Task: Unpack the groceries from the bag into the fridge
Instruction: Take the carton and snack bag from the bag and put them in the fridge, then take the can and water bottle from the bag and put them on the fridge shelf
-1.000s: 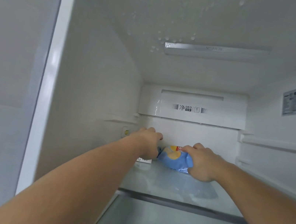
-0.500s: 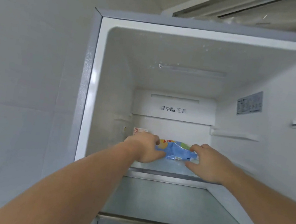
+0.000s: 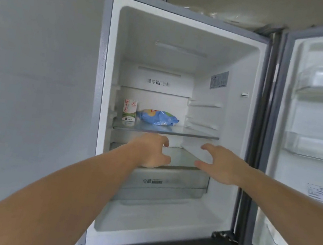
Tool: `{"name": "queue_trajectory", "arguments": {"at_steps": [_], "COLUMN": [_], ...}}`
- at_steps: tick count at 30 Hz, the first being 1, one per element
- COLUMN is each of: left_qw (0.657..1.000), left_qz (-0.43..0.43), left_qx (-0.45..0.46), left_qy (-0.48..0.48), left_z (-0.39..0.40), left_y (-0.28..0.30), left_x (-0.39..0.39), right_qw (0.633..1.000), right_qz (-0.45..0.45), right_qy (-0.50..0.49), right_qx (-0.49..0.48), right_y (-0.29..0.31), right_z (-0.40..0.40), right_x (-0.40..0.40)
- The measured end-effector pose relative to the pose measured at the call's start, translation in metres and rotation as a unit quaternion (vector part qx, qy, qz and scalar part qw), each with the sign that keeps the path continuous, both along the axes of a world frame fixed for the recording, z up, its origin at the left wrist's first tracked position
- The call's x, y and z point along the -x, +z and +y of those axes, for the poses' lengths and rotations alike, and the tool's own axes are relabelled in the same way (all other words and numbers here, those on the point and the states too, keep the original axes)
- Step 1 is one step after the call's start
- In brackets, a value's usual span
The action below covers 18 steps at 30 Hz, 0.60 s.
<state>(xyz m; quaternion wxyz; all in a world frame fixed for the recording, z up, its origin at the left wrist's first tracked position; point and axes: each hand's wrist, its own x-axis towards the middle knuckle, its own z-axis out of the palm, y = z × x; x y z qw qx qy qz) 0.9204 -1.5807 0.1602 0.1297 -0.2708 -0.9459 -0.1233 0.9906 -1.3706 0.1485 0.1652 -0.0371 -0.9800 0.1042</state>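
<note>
Nearest me, the person's left hand and right hand are hovering spread wide and empty before the fridge. Beyond them, a milk carton is standing and a blue snack bag is lying beside it on the upper glass shelf. The grocery bag isn't showing, so what's left is unclear. Nothing is blocking the lower shelf; the open door is hanging at right.

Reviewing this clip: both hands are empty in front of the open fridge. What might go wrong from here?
1. The blue snack bag lies flat across the middle of the top glass shelf, so later items may get set on it and crush it.
2. The small carton stands upright close beside the bag; sliding more groceries in could tip it.
3. The fridge door stands wide open, so the fridge may warm between trips.
</note>
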Motion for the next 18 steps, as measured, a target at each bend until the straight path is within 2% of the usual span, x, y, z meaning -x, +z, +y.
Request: {"name": "queue_trajectory", "arguments": {"at_steps": [7,10,18], "left_qw": [0.999,0.996,0.970], "left_qz": [-0.037,-0.052,-0.068], "left_qx": [-0.009,0.021,0.041], "left_qy": [-0.039,-0.071,-0.229], "left_z": [0.037,0.065,0.161], "left_y": [-0.032,-0.044,-0.051], "left_x": [-0.067,-0.100,-0.182], "right_qw": [1.000,0.998,0.981], "right_qz": [-0.001,0.004,-0.008], "right_qy": [-0.030,-0.042,-0.189], "right_qx": [0.010,0.036,0.033], "right_y": [-0.024,-0.041,-0.049], "right_z": [0.025,0.042,0.104], "right_x": [-0.091,-0.137,-0.262]}}
